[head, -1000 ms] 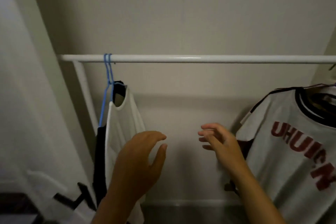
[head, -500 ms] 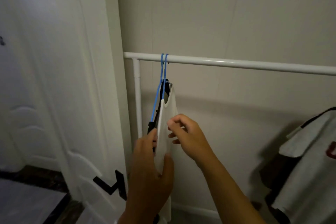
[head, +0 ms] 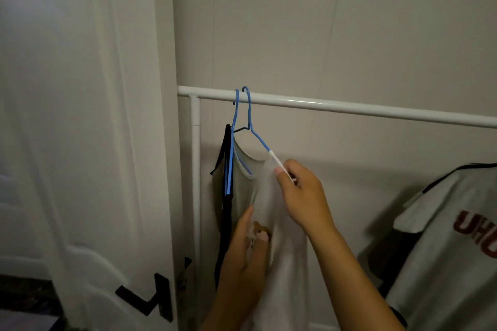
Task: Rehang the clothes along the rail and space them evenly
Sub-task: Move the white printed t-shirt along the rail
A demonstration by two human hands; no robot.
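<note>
A white rail point(head: 349, 108) runs across the wall. Two blue wire hangers point(head: 243, 118) hook over its left end. One carries a black garment point(head: 225, 212), the other a white shirt point(head: 285, 263) with a small brown print. My right hand point(head: 302, 196) pinches the white shirt's shoulder and the hanger arm, pulling it to the right so the shirt turns face-on. My left hand point(head: 246, 260) grips the shirt's front lower down. At the right edge hangs a white T-shirt point(head: 451, 250) with red letters and dark trim.
A white door point(head: 80, 142) with a black lever handle point(head: 150, 295) stands just left of the rail's upright post point(head: 195, 183). A long bare stretch of rail lies between the blue hangers and the lettered T-shirt. A plain wall sits behind.
My right hand moved up to the shirt's shoulder and hanger arm and swung the white shirt to the right, apart from the black garment. My head moved closer.
</note>
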